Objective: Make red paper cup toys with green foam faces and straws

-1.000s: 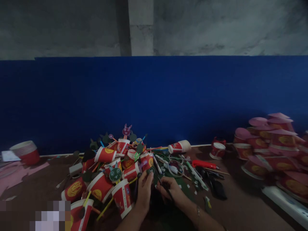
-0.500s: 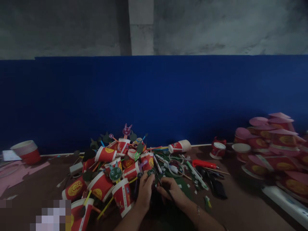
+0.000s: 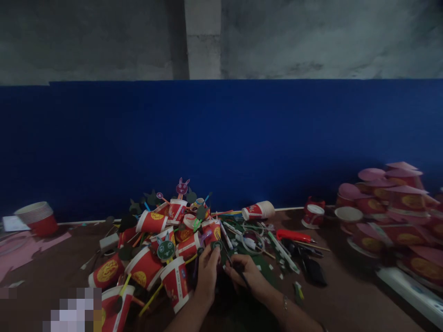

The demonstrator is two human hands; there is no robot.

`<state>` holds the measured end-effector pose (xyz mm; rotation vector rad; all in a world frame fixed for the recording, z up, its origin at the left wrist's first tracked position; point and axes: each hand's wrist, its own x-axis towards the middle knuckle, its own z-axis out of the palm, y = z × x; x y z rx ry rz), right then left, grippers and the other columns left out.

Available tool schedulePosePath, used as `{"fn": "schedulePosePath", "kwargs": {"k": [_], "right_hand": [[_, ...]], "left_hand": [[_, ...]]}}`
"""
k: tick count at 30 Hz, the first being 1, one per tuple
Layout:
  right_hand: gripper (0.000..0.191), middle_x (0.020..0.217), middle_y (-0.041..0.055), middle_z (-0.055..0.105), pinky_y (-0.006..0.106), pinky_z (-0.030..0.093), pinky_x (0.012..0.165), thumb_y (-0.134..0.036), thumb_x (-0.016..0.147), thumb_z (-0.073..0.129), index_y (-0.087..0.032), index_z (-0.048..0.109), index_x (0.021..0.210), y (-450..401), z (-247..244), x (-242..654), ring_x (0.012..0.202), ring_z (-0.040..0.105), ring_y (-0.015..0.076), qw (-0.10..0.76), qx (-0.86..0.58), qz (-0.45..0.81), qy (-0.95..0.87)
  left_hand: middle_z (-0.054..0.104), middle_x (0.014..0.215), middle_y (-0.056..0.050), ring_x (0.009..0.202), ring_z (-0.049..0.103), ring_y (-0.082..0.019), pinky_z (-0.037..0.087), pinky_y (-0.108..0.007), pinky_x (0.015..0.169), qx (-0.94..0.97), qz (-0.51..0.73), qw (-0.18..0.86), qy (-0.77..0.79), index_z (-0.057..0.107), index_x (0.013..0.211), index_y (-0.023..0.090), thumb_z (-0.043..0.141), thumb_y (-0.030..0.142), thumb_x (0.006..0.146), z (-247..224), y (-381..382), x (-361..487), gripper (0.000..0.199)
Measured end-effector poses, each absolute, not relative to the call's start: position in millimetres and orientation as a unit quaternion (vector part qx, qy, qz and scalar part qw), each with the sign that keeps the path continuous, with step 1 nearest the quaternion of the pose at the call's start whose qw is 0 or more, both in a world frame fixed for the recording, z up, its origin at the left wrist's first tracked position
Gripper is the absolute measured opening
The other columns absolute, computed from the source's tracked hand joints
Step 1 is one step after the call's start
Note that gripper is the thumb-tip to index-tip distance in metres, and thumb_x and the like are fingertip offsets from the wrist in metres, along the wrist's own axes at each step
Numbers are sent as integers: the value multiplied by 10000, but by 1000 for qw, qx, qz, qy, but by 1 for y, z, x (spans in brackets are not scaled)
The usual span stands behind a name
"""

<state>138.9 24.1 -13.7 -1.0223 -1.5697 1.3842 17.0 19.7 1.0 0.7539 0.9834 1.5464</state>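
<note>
Cup (image 3: 349,214) at the L edge of the pink-topped pile (image 3: 408,198) has tipped vs 1 s ago, mouth now more twd cam; hands approx same spot. L hand (image 3: 207,272) pinches a green disc (image 3: 216,246) btw thumb + fingers: flat, thin, round, pale marks. Disc is at the fingertips, just L of the blades. R hand (image 3: 247,274) closed on dark, slim scissors (image 3: 228,258), tips pointing away; can't tell exact blade gap. Bracelet (image 3: 285,302) on R wrist. L of hands: heap of red paper cups (image 3: 145,267), tapered, white rims, round gold print; flat green rabbit cutout (image 3: 165,249) among them. R of hands: red-handled tool (image 3: 293,236), smooth black item (image 3: 314,269). Far R: long white bar (image 3: 411,290). Behind: smooth blue panel (image 3: 221,138), rough grey wall (image 3: 294,37) above.
</note>
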Motion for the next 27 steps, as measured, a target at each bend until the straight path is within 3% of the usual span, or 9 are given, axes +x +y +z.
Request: {"fn": "schedulePosePath", "kwargs": {"k": [4, 12, 27], "right_hand": [[379, 369, -89, 430, 162, 252, 304, -491, 641, 687, -181, 470, 613, 23, -11, 138, 289, 378, 58, 394, -414, 539, -618], [393, 412, -80, 462, 171, 298, 346, -517, 634, 683, -178, 484, 647, 23, -12, 140, 331, 413, 65, 396, -406, 540, -622], [351, 363, -88, 443, 167, 279, 322, -476, 663, 666, -186, 471, 623, 22, -8, 140, 300, 377, 59, 392, -413, 530, -629]], "left_hand": [[600, 671, 10, 674, 549, -158, 417, -249, 631, 307, 656, 494, 481, 626, 723, 173, 770, 467, 537, -8, 23, 16, 376], [560, 614, 14, 645, 533, -165, 411, -262, 629, 400, 618, 479, 478, 602, 695, 173, 683, 538, 619, -12, 22, 15, 381], [634, 731, -13, 800, 597, -216, 432, -279, 699, 269, 643, 511, 504, 641, 849, 162, 806, 414, 497, -13, 22, 17, 463]]}}
